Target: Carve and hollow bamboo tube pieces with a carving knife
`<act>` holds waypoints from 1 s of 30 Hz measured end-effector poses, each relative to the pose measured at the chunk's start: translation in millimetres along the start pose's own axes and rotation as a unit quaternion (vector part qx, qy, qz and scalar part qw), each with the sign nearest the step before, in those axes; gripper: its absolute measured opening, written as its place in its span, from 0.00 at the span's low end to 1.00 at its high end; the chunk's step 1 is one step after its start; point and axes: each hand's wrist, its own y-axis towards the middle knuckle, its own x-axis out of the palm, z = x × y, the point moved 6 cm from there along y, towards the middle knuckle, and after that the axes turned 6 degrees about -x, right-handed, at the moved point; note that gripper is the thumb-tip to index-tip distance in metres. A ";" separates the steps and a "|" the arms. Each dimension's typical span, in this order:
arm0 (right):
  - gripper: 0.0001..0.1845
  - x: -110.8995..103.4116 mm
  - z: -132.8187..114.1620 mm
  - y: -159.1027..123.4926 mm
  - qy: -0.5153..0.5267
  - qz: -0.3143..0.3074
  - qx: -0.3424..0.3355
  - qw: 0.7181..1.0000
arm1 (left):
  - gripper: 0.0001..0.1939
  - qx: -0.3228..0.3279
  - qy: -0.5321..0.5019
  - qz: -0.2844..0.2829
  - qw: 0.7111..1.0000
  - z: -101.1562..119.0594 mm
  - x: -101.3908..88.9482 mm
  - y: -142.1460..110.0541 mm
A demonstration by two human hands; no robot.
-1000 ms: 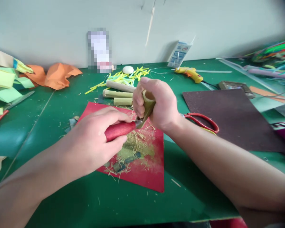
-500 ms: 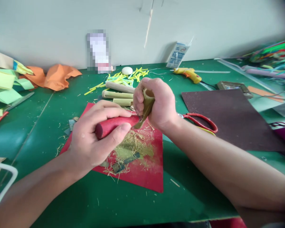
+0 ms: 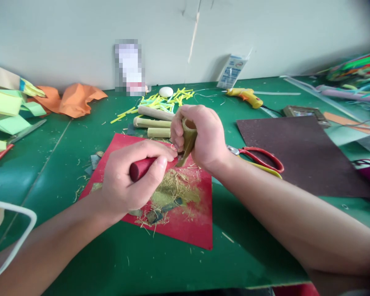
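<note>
My left hand (image 3: 132, 172) is wrapped round the red handle of a carving tool (image 3: 142, 167), its butt end facing me. The tool's working tip is mostly hidden where it meets the bamboo tube (image 3: 189, 133). My right hand (image 3: 203, 135) grips that tube upright and slightly tilted; its hollow top shows, and its lower end is cut to a slanting tongue. Beneath both hands lies a red sheet (image 3: 200, 222), strewn with pale shavings (image 3: 175, 183), greenish dust and dark sanding scraps (image 3: 156, 216).
Behind my hands lie bamboo pieces (image 3: 152, 123), yellow cut strips (image 3: 126, 113) and a white egg-shaped thing (image 3: 165, 91). Right of them are red-handled scissors (image 3: 265, 156), a dark brown sheet (image 3: 296, 160) and a yellow glue gun (image 3: 245, 96). Orange paper (image 3: 77, 100) lies left.
My left hand and the red-handled tool have shifted slightly right and turned, the handle now pointing more toward me. The bamboo tube in my right hand has moved a little left.
</note>
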 end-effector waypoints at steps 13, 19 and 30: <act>0.20 3.1 -4.3 -2.3 0.016 -0.001 -0.017 1.000 | 0.07 0.037 -0.005 0.003 0.999 8.7 6.8 3.1; 0.20 1.4 -3.1 -0.7 0.003 -0.005 -0.019 1.000 | 0.07 -0.036 -0.060 0.062 0.996 -5.5 -0.3 -0.4; 0.21 2.0 -4.3 -2.1 -0.038 0.044 0.002 0.998 | 0.08 -0.013 -0.037 0.054 0.998 4.2 3.3 -0.2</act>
